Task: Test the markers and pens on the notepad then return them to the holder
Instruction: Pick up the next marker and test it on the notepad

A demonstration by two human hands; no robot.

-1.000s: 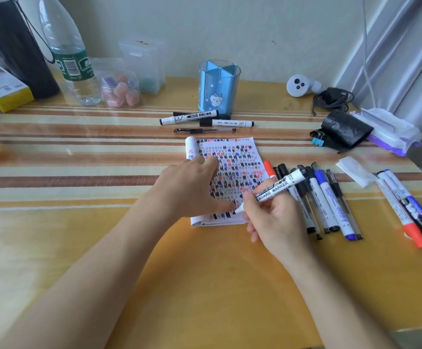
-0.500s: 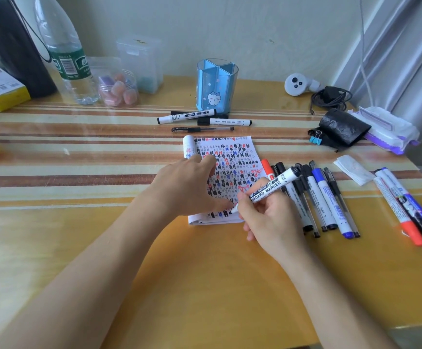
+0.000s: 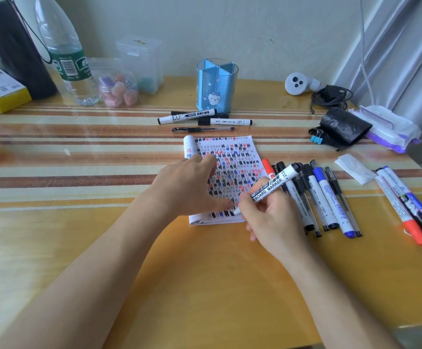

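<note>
Head view: left hand (image 3: pixel 189 187) lies flat with straight fingers on the notepad (image 3: pixel 232 162). Right hand (image 3: pixel 272 217) holds a marker (image 3: pixel 270 186), tip down on the paper.

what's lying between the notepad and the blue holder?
Head view: three things lie crosswise there, nearest the holder first: a W marker, a second white marker, and a thin black pen just beyond the notepad.
</note>
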